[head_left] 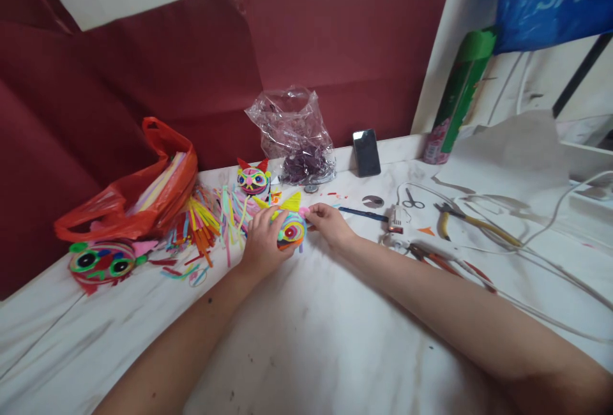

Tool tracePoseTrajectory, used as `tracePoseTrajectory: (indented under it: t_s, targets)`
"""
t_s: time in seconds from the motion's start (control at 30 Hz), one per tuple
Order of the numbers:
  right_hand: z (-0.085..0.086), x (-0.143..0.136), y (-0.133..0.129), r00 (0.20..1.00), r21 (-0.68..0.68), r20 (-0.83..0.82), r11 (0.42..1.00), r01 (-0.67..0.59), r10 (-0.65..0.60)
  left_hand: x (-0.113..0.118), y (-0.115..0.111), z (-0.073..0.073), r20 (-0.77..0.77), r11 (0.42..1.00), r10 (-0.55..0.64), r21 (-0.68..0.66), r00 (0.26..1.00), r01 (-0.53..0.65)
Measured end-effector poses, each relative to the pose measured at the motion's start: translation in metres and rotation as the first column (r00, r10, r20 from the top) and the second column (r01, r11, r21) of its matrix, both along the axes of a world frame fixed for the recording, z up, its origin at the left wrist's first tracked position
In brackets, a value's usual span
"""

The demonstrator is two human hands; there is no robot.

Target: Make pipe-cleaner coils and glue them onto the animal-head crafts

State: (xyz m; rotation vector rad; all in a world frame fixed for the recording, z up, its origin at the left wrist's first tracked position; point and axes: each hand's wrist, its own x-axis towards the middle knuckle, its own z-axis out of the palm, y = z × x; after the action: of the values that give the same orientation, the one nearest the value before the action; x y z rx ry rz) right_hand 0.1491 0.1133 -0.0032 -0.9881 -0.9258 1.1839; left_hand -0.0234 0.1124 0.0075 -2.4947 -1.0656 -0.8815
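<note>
My left hand (264, 241) is wrapped over a colourful craft face (293, 228) with yellow ears and a ringed eye, near the middle of the table. At its right side, my right hand (325, 220) pinches a small pink piece (304, 211) against the edge of the face. A similar small face with red horns (253, 180) stands just behind. Farther left lies another face with green-rimmed eyes (103, 264). Part of the held face is hidden by my left fingers.
Coloured strips (204, 220) and a red bag (129, 201) lie left. Behind are a clear bag (306, 147) and a phone (366, 153). Right are a blue cutter (363, 214), scissors (412, 200), yellow-handled pliers (488, 226), a glue gun (397, 222), cables and a green can (460, 96).
</note>
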Motion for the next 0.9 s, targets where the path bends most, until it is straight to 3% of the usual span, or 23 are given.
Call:
tracePoseTrajectory:
  t_s: [0.6,0.9]
  targets:
    - [-0.0021,-0.0006,0.0003,1.000,0.000,0.022,1.000,0.021,-0.021,0.0008,0.0017,-0.0012,-0.010,0.999,-0.038,0.029,0.999,0.038]
    - [-0.0015,0.0006,-0.0009,0.996,0.000,0.078,0.999,0.043,-0.043,0.0023,0.0002,0.0002,-0.012,0.999,-0.041,-0.021,0.999,0.041]
